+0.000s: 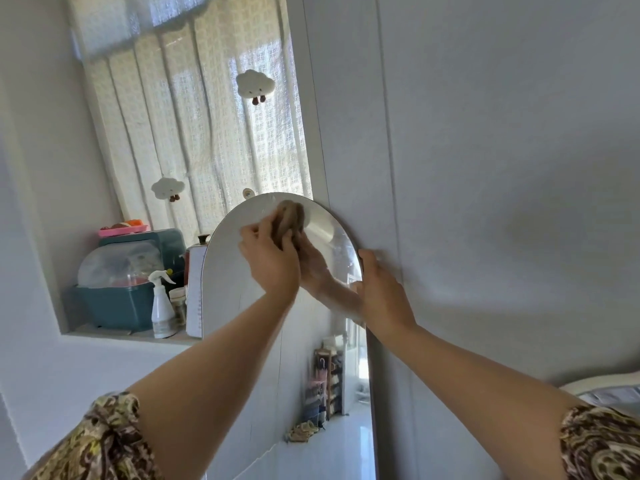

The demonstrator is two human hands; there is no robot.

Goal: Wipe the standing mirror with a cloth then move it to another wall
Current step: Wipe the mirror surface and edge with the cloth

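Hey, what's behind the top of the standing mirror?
A white wall panel backs the mirror on the right; the curtain and a sill box show past its left edge. Anything directly behind the glass is hidden.

The tall arch-topped frameless mirror (pixel 242 341) is cut off by the lower edge. The crumpled brown cloth (pixel 289 218) is motion-blurred and partly covered by the left hand (pixel 268 261). The right hand's fingers (pixel 367 258) hide part of the mirror's right rim.

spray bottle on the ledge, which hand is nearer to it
Left. The left hand, wiping the mirror with a cloth, is closer to the spray bottle; the right hand grips the mirror's far edge.
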